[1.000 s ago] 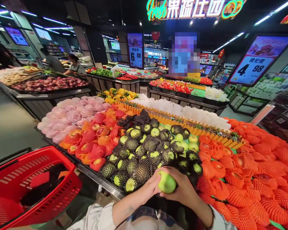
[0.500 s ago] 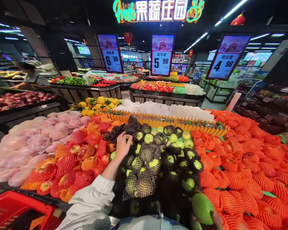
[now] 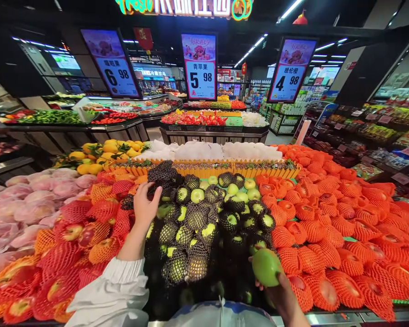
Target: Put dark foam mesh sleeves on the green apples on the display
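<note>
My right hand (image 3: 281, 290) is wrapped round a smooth, bare green apple (image 3: 266, 268) at the lower right, above the front of the display. My left hand (image 3: 146, 204) reaches forward, thumb and fingers apart, beside a dark heap of black foam fruit nets (image 3: 162, 172). Some fingertips are hard to make out against the nets. Between my hands lie several green apples (image 3: 197, 195), many in black foam nets and some bare.
Apples in red and orange nets (image 3: 71, 213) lie on the left, with pink-wrapped fruit (image 3: 37, 200) beyond. Orange-netted fruit (image 3: 327, 227) fills the right side. A low yellow fence (image 3: 204, 169) crosses behind the apples. Price screens (image 3: 199, 68) hang above.
The view has swung right. My right hand with the green apple has come up and further into view. My left hand's thumb now stands apart, and the black nets look more bunched.
</note>
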The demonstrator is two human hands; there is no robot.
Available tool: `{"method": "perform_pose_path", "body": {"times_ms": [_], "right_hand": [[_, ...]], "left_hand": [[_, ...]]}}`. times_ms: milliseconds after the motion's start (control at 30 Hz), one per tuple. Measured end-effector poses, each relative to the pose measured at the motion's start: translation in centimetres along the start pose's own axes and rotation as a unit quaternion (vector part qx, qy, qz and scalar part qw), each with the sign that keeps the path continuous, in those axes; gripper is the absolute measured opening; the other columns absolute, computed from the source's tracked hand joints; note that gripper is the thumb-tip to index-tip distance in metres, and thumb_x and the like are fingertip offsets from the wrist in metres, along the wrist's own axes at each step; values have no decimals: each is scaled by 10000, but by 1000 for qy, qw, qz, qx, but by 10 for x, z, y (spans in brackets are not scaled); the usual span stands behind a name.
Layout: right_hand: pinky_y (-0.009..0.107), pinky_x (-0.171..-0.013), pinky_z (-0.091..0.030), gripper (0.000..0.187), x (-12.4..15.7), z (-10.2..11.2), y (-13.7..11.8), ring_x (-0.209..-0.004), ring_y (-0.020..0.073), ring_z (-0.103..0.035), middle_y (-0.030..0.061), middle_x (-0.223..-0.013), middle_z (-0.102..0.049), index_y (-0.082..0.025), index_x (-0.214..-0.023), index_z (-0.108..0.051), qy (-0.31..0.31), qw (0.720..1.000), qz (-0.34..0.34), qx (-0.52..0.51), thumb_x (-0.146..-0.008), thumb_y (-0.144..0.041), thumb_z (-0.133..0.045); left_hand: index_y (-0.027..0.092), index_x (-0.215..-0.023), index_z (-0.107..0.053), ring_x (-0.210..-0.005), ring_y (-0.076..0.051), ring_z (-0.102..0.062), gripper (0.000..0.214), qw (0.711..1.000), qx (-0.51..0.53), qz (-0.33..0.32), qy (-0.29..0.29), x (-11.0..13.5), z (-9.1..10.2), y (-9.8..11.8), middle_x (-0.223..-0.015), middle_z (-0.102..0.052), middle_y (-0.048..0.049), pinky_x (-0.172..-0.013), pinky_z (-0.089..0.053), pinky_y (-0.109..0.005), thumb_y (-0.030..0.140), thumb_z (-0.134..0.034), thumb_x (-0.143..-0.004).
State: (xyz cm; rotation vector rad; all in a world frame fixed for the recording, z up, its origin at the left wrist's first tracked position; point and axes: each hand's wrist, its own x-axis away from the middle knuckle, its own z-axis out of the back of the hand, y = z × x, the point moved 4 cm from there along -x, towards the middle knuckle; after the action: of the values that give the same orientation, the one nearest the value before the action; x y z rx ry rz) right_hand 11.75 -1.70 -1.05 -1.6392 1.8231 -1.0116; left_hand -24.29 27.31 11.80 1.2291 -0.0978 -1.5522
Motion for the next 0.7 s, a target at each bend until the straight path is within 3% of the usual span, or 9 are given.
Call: {"method": "perform_pose_path", "body": {"times_ms": [67, 133, 233, 300, 367, 433, 500, 567, 700], "right_hand": [[273, -502, -469, 832, 2, -10, 1, -653, 201, -657, 112, -1187, -702, -287, -1280, -644, -23, 999, -5, 24, -548, -616, -863], [271, -512, -469, 803, 5, -20, 5, -697, 219, -676, 118, -1182, -704, -273, -1239, -676, -34, 999, -14, 26, -536, -607, -874], [347, -605, -536, 694, 9, -32, 18, -838, 303, -710, 140, -1109, -733, -235, -1143, -732, -31, 999, -35, -18, -592, -651, -799], [435, -739, -569, 714, 10, -36, 30, -981, 358, -696, 149, -1104, -739, -237, -1124, -740, -18, 997, -48, -66, -580, -700, -751], [507, -866, -550, 781, 12, -37, 40, -1074, 388, -670, 141, -1084, -750, -259, -1154, -726, 3, 993, -59, -106, -529, -728, -740], [549, -951, -510, 840, 14, -34, 47, -1121, 400, -654, 129, -1032, -765, -274, -1191, -706, 24, 990, -65, -125, -493, -742, -736], [564, -988, -484, 849, 15, -30, 50, -1149, 408, -642, 128, -997, -773, -274, -1171, -713, 36, 989, -69, -126, -470, -751, -734], [566, -996, -477, 797, 15, -27, 52, -1155, 414, -639, 133, -978, -776, -268, -1092, -742, 37, 989, -74, -119, -460, -752, -732], [546, -975, -498, 648, 15, -24, 52, -1078, 413, -677, 130, -901, -779, -260, -918, -774, 40, 992, -67, -97, -488, -743, -726]], "left_hand": [[183, -1077, -658, -1143, -255, -581, 385, 996, 80, -15, 39, 20, 11, 21, -1161, -634, -94, -1039, -432, -388, 486, -654, -838], [198, -1010, -631, -984, -198, -593, 342, 981, 190, 10, 27, 47, 11, 40, -1052, -608, -46, -898, -478, -315, 428, -739, -781], [199, -853, -574, -710, -122, -503, 301, 941, 315, 77, -98, 98, -7, 69, -822, -541, 19, -664, -420, -229, 359, -795, -727], [198, -793, -539, -600, -102, -424, 286, 893, 369, 130, -223, 136, -24, 87, -678, -459, 56, -578, -358, -213, 354, -776, -752], [195, -793, -536, -605, -105, -427, 289, 842, 409, 156, -315, 169, -37, 101, -662, -463, 57, -579, -350, -213, 345, -778, -741], [184, -816, -560, -663, -119, -473, 255, 811, 423, 158, -373, 191, -45, 110, -711, -521, 34, -616, -365, -221, 308, -769, -740], [170, -850, -594, -725, -135, -514, 191, 797, 416, 153, -410, 203, -50, 112, -780, -577, 3, -655, -376, -233, 266, -734, -764], [159, -866, -622, -745, -144, -531, 149, 804, 395, 159, -415, 205, -54, 109, -801, -603, -11, -669, -379, -240, 240, -709, -776], [162, -865, -637, -681, -127, -498, 177, 830, 383, 183, -360, 192, -54, 100, -729, -579, 19, -640, -367, -232, 258, -739, -756]]}}
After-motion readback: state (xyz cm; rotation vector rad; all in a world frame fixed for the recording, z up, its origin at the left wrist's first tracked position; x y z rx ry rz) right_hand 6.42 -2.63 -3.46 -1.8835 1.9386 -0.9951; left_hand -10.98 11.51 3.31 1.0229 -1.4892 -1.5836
